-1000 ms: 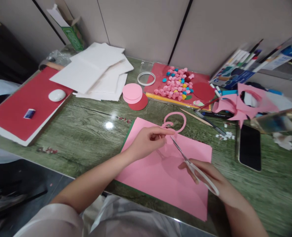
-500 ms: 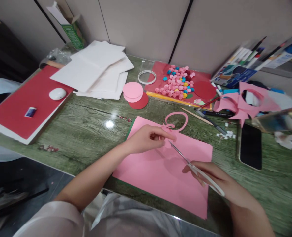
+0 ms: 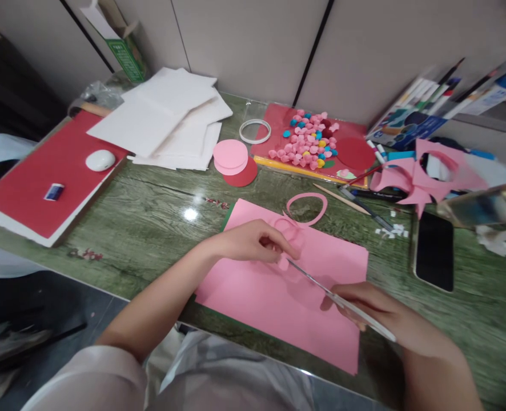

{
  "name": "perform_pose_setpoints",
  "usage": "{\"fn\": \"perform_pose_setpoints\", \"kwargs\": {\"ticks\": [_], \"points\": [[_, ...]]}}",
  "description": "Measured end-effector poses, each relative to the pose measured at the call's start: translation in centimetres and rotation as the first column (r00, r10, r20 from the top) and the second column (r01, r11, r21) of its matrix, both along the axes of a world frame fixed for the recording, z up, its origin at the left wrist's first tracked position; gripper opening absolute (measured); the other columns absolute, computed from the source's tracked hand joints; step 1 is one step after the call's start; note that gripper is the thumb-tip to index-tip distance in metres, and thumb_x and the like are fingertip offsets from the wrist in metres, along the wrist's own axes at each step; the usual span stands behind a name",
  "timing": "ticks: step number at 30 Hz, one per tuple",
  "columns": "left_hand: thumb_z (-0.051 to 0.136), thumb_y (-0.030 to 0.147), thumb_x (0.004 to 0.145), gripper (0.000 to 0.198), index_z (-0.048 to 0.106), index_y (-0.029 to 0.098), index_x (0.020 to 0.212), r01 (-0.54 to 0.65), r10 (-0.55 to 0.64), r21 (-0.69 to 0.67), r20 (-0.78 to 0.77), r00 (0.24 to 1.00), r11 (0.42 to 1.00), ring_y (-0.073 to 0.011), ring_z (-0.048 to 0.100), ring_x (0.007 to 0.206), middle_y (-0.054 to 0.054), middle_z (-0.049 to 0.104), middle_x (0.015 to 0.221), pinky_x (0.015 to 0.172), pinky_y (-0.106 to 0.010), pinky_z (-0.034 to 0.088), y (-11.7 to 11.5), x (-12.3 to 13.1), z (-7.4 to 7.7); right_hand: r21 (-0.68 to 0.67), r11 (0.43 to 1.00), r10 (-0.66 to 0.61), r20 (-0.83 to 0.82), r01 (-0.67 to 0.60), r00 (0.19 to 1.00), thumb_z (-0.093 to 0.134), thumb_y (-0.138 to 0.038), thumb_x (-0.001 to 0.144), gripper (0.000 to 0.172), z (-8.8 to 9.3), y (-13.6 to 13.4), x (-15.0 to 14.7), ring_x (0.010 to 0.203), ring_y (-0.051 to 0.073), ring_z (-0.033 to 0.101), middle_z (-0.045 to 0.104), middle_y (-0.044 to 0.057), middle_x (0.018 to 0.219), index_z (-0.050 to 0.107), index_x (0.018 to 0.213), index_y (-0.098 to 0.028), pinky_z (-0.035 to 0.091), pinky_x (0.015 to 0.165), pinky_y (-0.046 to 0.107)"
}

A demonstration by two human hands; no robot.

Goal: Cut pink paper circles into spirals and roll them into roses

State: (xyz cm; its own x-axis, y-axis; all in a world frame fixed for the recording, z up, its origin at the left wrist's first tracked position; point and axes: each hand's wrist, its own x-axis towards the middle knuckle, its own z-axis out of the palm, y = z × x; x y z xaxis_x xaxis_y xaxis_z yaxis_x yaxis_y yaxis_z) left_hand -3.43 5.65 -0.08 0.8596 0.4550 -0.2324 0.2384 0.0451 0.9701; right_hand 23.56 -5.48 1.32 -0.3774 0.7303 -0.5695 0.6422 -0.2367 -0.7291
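My left hand (image 3: 264,242) pinches a small piece of pink paper (image 3: 283,263) between thumb and fingers, above a stack of pink sheets (image 3: 313,302). Around the handles of a pair of scissors (image 3: 310,278) my right hand (image 3: 373,311) is closed. The blades point left and their tips meet the pink piece by my left fingertips. Behind my left hand a thin curl of pink paper (image 3: 290,228) lies on the stack. A larger pink paper loop (image 3: 322,212) rests at the stack's far edge.
Pink and red paper circles (image 3: 231,155) lie beyond the stack. Behind them is a packet with small coloured paper buds (image 3: 306,140). A phone (image 3: 434,251), pens and pink offcuts (image 3: 450,168) sit at the right. White sheets (image 3: 159,114) and a red board (image 3: 43,171) occupy the left.
My left hand has turned and drawn slightly nearer with the pink piece. The scissors' tips have shifted left and down, and their blades look more closed. The curl behind lies lower on the stack.
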Motion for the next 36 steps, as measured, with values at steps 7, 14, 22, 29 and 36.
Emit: {"fn": "perform_pose_setpoints", "kwargs": {"ticks": [7,14,22,29,36], "points": [[0.048,0.008,0.067,0.038,0.068,0.019,0.098,0.167,-0.167,-0.024,-0.007,0.986,0.986,-0.0082,0.046,0.061,-0.002,0.061,0.079,0.054,-0.020,0.033,0.1,-0.2,-0.5,-0.023,0.983,0.179,-0.042,-0.180,0.983,0.041,-0.045,0.084,0.035,0.5,0.5,-0.4,0.077,0.018,0.060,0.067,0.005,0.083,0.067,0.090,-0.023,0.047,0.067,0.027],[0.049,0.008,0.068,0.037,0.068,0.021,0.097,0.246,-0.246,-0.006,-0.021,0.969,0.969,-0.0076,0.046,0.057,0.000,0.060,0.070,0.052,-0.019,0.033,0.0,-0.2,-0.7,-0.004,0.977,0.212,-0.077,-0.213,0.974,0.042,-0.046,0.083,0.035,0.5,0.6,-0.6,0.069,0.016,0.060,0.066,0.003,0.073,0.068,0.086,-0.023,0.047,0.063,0.026],[0.051,0.010,0.070,0.033,0.068,0.020,0.097,0.163,-0.163,-0.030,-0.003,0.987,0.986,-0.0068,0.043,0.056,0.001,0.056,0.067,0.052,-0.019,0.031,0.1,-0.1,-0.3,-0.001,0.980,0.199,-0.068,-0.200,0.978,0.044,-0.048,0.081,0.036,0.5,0.4,0.3,0.075,0.019,0.059,0.066,0.006,0.085,0.067,0.094,-0.023,0.048,0.066,0.029],[0.052,0.012,0.071,0.033,0.063,0.017,0.101,-0.099,0.099,0.032,-0.005,0.995,0.995,-0.0068,0.044,0.060,0.000,0.057,0.073,0.054,-0.019,0.034,-0.1,0.4,-0.3,0.192,0.966,-0.178,0.014,0.172,0.984,0.034,-0.050,0.085,0.043,-0.9,0.8,2.0,0.069,0.018,0.058,0.062,0.005,0.075,0.060,0.103,-0.020,0.045,0.058,0.027],[0.055,0.015,0.070,0.031,0.056,0.019,0.100,-0.278,0.304,0.203,-0.110,0.946,0.939,-0.0095,0.052,0.065,0.001,0.057,0.072,0.059,-0.020,0.040,-1.3,1.8,-2.0,0.638,0.770,-0.440,0.519,0.011,0.733,0.043,-0.043,0.082,0.030,-3.0,1.8,1.5,0.077,0.023,0.058,0.060,0.009,0.085,0.057,0.093,-0.018,0.043,0.067,0.033]]}}
